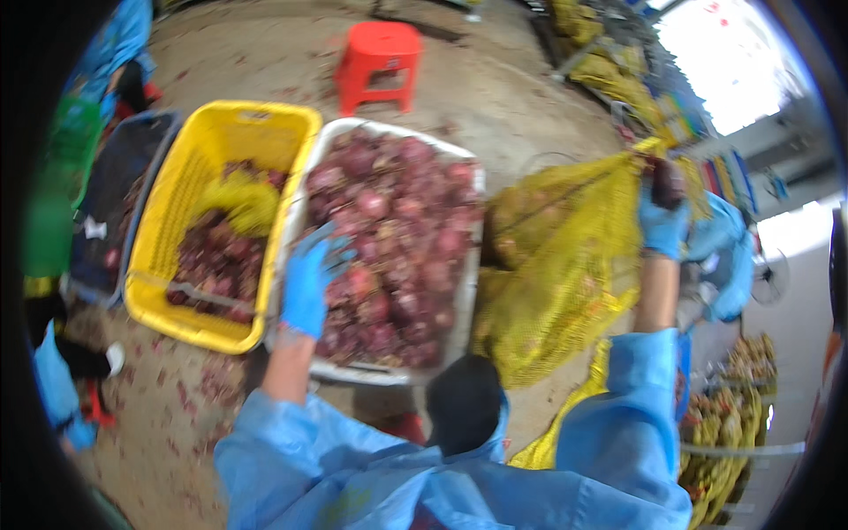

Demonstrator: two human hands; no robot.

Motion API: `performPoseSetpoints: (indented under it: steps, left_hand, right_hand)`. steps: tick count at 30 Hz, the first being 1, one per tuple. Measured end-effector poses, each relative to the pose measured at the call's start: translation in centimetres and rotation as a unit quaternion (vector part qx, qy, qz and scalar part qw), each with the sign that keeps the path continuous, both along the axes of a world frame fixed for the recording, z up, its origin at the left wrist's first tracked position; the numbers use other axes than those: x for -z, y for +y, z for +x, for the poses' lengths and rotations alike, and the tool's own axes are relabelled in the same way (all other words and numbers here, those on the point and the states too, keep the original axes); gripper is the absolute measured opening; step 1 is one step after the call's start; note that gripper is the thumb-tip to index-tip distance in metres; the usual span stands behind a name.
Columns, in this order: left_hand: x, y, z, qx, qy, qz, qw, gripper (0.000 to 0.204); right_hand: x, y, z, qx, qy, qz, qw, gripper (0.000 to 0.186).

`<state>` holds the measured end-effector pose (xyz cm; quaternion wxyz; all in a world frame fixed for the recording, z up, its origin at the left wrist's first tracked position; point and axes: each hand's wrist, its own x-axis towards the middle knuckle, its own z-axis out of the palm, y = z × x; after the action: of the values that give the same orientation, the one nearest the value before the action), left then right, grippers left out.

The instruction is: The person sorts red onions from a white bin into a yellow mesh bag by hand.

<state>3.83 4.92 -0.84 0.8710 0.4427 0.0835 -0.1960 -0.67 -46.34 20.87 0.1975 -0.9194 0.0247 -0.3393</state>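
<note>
My left hand (306, 281), in a blue glove, has its fingers spread over the left edge of a white crate (353, 377) heaped with red onions (389, 256). Whether the fingertips touch the onions I cannot tell. Far to the right, my right hand (662, 225), gloved in blue too, is raised and closed on a dark red onion (668, 184). Beside that hand is the upper end of a yellow mesh bag (565, 274), which slopes down to the floor next to the crate.
A yellow basket (150, 256) with onions and yellow netting (243, 203) stands left of the crate. Beyond it are a dark crate (124, 177) and a green one. A red stool (382, 57) is ahead. Co-workers in blue sit at the left and right; full mesh sacks (724, 424) are piled right.
</note>
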Motion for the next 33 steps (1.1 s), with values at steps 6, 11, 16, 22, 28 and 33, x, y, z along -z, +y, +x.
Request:
performPoseSetpoints:
  steps: [6, 11, 16, 22, 28, 33]
  left_hand:
    - [-0.5, 3.6, 1.8, -0.129, 0.016, -0.040, 0.991, 0.032]
    - [-1.2, 5.6, 2.0, -0.170, 0.029, -0.053, 0.984, 0.031]
    - [-0.7, 6.5, 1.8, -0.164, 0.012, -0.038, 0.986, 0.040]
    - [-0.9, 7.5, 1.6, -0.139, 0.025, -0.050, 0.989, 0.041]
    - [-1.1, 7.7, 1.2, -0.129, 0.037, -0.063, 0.989, 0.039]
    - [-1.3, 6.1, 0.3, -0.093, -0.010, 0.099, 0.991, 0.050]
  right_hand:
    - [5.0, 3.1, 4.0, -0.179, -0.052, 0.687, 0.702, 0.040]
    - [14.9, 25.1, 9.6, -0.173, 0.265, 0.329, 0.890, 0.042]
    - [26.5, 37.2, 14.7, -0.211, 0.391, -0.291, 0.847, 0.046]
    - [29.9, 40.4, 17.3, -0.211, 0.414, -0.495, 0.734, 0.049]
    - [26.3, 39.2, 15.3, -0.242, 0.379, -0.338, 0.827, 0.058]
    - [23.1, 35.7, 9.3, -0.174, 0.452, 0.443, 0.754, 0.063]
